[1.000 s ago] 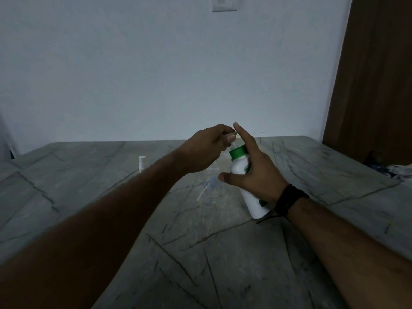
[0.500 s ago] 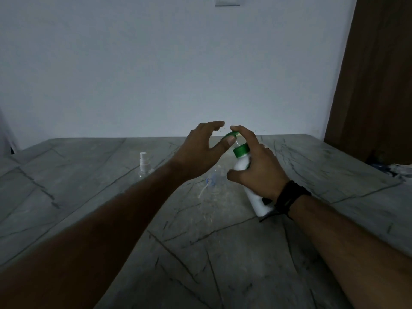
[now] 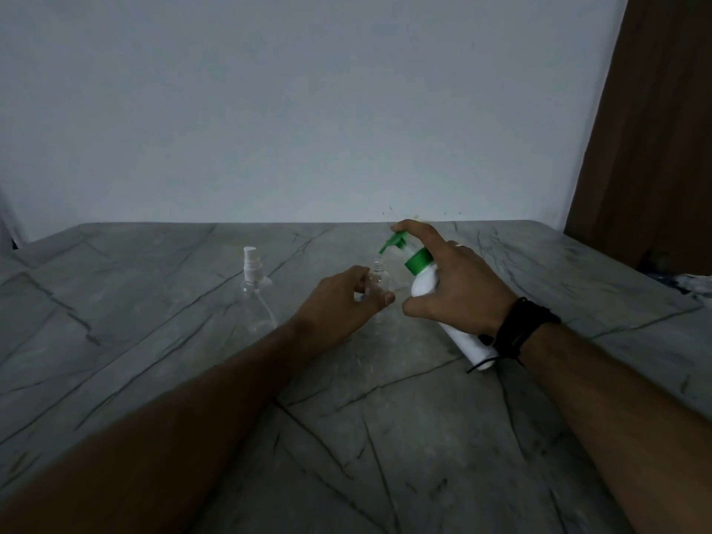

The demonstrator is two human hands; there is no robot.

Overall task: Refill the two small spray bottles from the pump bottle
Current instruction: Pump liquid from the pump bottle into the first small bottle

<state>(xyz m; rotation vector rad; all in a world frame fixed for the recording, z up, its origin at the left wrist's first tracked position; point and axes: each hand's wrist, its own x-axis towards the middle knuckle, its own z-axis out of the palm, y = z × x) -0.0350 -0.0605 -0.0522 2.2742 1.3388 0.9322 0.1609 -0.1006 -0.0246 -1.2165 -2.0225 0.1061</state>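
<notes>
Your right hand grips the white pump bottle, tilted with its green pump head leaning left, index finger resting on top of the pump. The nozzle tip hangs just above the open neck of the small clear bottle, which your left hand pinches between thumb and fingers on the grey veined table. A second spray bottle stands to the left with its white sprayer on, well apart from your hands. A black band circles your right wrist.
</notes>
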